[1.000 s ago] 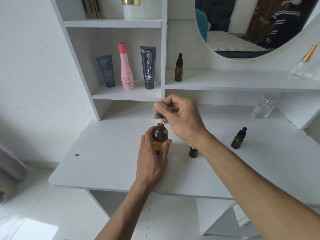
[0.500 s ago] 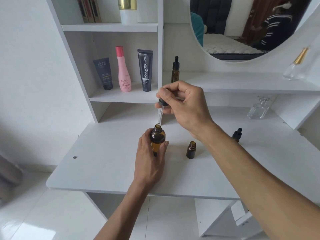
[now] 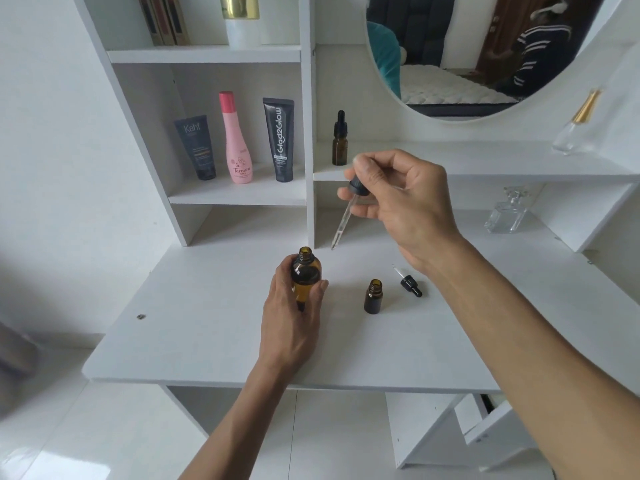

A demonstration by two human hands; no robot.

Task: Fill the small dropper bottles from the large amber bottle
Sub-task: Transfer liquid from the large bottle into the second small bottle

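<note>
Large amber bottle [image 3: 306,276]: one, uncapped, upright on the tabletop [image 3: 194,327] near its middle. Your left hand [image 3: 294,317] is wrapped around its lower body, fingers curled on the right side, thumb on the left.

Your right hand [image 3: 401,199] is closed in a pinch on the black bulb of one dropper [image 3: 346,213], thumb and forefinger tight on it, other fingers curled in. Its glass pipette slants down and left; the tip hangs just above and to the right of the amber bottle's mouth, not touching.

Small dropper bottles: two counted. One open small bottle [image 3: 373,296] stands on the tabletop to the right of the large one, apart from it. One capped small bottle [image 3: 339,140] stands on the shelf [image 3: 485,161] under the mirror [image 3: 485,53].

Loose dropper cap [image 3: 409,283]: one, lying on its side just right of the open small bottle.

Left shelves: two dark tubes [image 3: 198,147] [image 3: 281,140], one pink bottle [image 3: 236,140]. Right side: two clear glass bottles [image 3: 505,213] [image 3: 576,126].
</note>
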